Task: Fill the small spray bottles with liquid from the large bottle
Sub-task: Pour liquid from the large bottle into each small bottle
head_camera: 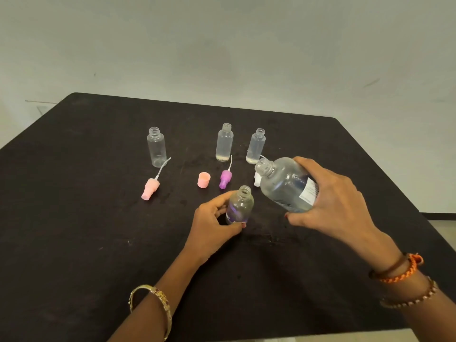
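My right hand [330, 201] grips the large clear bottle [283, 186], tilted with its open mouth pointing up-left, above and right of a small bottle. My left hand [214, 218] holds that small open bottle [240, 206] upright on the black table [98, 243]; it has a purple label. Three more small open bottles stand at the back: one far left [156, 148], one in the middle [224, 143] and one on the right [256, 146]; the last two hold a little liquid at the bottom.
A pink spray head [150, 187], a pink cap [203, 179] and a purple spray head [225, 179] lie between the bottles. A white spray head [256, 179] is partly hidden behind the large bottle. A pale wall rises behind the table.
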